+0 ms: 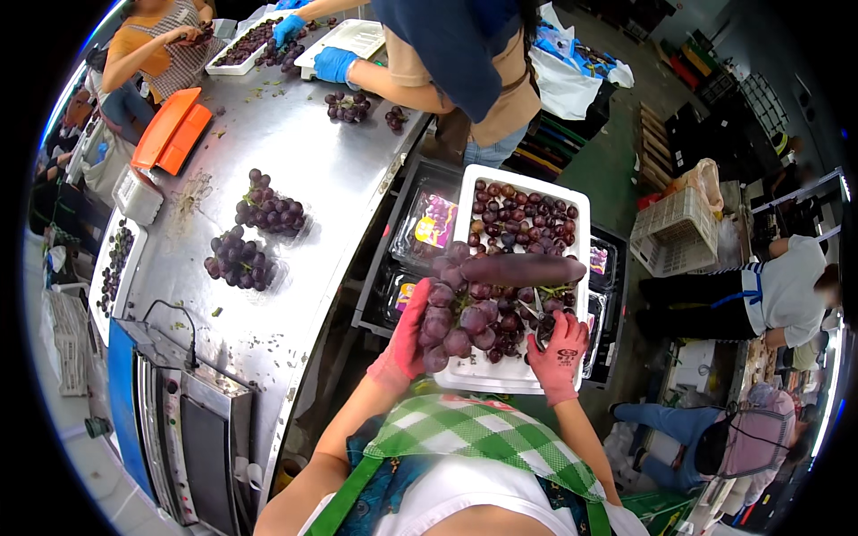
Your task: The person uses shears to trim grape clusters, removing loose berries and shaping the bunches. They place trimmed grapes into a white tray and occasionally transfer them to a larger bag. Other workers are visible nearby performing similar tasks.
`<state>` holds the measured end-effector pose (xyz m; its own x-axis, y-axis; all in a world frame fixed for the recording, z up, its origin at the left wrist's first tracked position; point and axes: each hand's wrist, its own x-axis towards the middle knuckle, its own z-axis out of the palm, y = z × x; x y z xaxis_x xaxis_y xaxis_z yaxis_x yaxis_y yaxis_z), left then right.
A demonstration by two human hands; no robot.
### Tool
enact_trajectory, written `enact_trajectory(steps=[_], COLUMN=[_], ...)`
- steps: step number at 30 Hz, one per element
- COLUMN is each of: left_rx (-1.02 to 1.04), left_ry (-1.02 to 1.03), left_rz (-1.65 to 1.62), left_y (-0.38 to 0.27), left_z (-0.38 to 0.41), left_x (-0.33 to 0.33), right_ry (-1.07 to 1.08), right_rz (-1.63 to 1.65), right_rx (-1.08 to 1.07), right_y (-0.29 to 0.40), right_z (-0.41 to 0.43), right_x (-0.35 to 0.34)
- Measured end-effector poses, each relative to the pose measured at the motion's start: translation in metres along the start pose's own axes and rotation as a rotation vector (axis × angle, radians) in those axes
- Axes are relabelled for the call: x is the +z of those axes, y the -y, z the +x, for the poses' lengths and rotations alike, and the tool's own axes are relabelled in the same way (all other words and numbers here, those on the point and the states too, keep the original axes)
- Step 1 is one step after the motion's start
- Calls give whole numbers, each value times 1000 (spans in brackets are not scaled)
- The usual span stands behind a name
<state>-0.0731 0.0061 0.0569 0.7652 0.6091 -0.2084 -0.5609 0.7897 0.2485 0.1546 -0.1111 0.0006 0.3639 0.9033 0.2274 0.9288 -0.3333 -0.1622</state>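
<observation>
In a red glove, my left hand (406, 335) holds a bunch of large purple grapes (462, 321) over the near part of a white foam tray (482, 376). Loose dark grapes (523, 214) fill much of the tray's far part. My right hand (559, 348), gloved too, grips small scissors (534, 309) whose narrow blades stand apart, pointing up and left near the bunch. A blurred, elongated purple shape lies across the view above the bunch; what it is cannot be told. Two grape bunches (268, 211) (238, 261) rest on clear plastic trays on the steel table (315, 161) at left.
Black crates with labelled clear grape boxes (423, 224) lie under the foam tray. An electric wrapping or sealing machine (194, 429) stands at lower left, near an orange plastic item (173, 130). Across the table, a co-worker in blue gloves (335, 65) handles trays. Stacked crates (677, 231) stand at right.
</observation>
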Motion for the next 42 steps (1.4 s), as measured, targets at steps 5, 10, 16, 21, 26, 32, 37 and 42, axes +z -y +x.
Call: enact_trajectory(steps=[5, 10, 16, 21, 26, 32, 37, 42], left_rx=[8, -15, 51, 55, 81, -7, 6, 15], left_ry=[168, 289, 132, -49, -110, -53, -146, -158], left_rz=[42, -31, 68, 207, 247, 193, 195, 211], left_y=[-18, -22, -6, 5, 8, -16, -58, -93], left_z=[-10, -11, -19, -32, -36, -27, -21, -9], left_x=[5, -3, -10, -6, 8, 0, -29, -62], right_ry=[44, 95, 31, 126, 448, 765, 809, 866], right_rz=[125, 142, 252, 1004, 1625, 1498, 1614, 1642], right_rx=[-36, -168, -190, 27, 136, 124, 203, 264], right_y=[7, 3, 15, 60, 114, 137, 160, 187], right_z=[-11, -46, -38, 1, 65, 99, 116, 138], right_x=[-3, 14, -1, -41, -74, -58, -25, 0])
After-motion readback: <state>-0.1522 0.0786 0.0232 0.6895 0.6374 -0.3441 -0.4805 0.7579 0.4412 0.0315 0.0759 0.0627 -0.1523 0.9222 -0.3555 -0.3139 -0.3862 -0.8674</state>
